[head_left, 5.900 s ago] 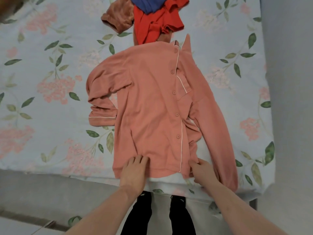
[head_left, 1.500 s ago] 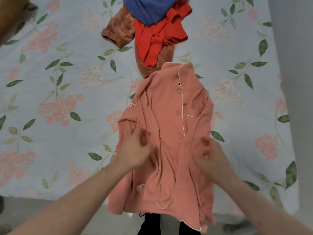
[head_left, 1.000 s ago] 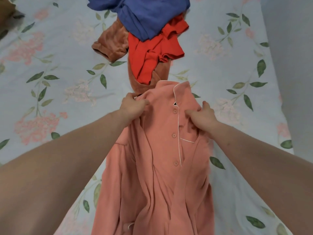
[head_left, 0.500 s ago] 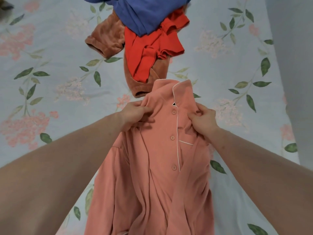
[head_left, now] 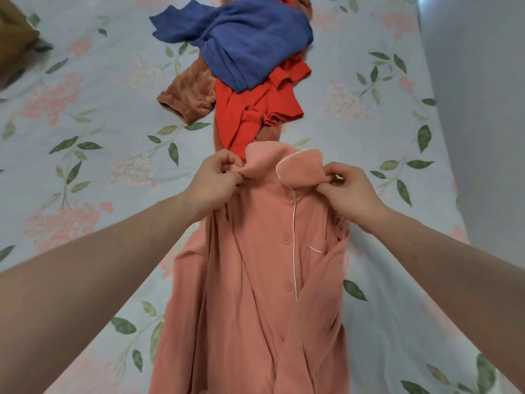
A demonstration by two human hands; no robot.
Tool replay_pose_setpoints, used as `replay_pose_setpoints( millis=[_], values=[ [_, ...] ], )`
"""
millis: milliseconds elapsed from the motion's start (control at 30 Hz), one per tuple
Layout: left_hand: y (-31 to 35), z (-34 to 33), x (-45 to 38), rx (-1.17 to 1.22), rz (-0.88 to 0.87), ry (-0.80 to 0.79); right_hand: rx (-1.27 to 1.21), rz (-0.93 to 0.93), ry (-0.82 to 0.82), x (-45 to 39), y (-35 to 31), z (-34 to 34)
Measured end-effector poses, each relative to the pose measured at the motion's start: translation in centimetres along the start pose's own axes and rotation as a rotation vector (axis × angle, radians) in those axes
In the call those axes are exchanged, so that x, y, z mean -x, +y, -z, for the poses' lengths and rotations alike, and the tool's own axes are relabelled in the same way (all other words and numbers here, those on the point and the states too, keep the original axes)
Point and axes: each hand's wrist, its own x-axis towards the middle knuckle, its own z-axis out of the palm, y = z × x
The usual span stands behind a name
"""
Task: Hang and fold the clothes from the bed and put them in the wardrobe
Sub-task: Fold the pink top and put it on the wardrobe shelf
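Note:
A salmon-pink buttoned pyjama shirt (head_left: 264, 274) with white piping hangs lengthwise in front of me over the floral bed sheet (head_left: 93, 155). My left hand (head_left: 216, 180) pinches its left shoulder by the collar. My right hand (head_left: 349, 191) pinches the right shoulder beside the collar. The collar stands up between both hands, and the sleeves hang folded in along the body. The shirt's hem runs out of view at the bottom.
A pile of clothes lies further up the bed: a blue garment (head_left: 241, 41) on top, a red one (head_left: 255, 109) under it, a brown fleece piece (head_left: 190, 95) to the left. A brown object (head_left: 14, 41) sits top left. A grey wall (head_left: 483, 109) bounds the right side.
Both hands moved up from the chest of the shirt to its shoulders at the collar and now lift it higher; the view shifted toward the clothes pile.

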Motion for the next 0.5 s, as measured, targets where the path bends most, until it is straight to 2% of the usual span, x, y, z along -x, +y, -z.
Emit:
replay_pose_setpoints(
  millis=[200,367,500],
  values=[
    [-1.1,2.5,6.3,-0.33,-0.155,-0.154,0.103,0.249,-0.109,6.4,2.2,1.2],
    [-5.3,2.9,10.5,-0.511,-0.257,-0.163,0.404,0.291,-0.162,10.4,7.0,0.4],
    [-9.0,2.6,12.9,-0.686,-0.259,-0.262,0.576,0.272,-0.213,12.9,10.5,-1.2]
  ],
)
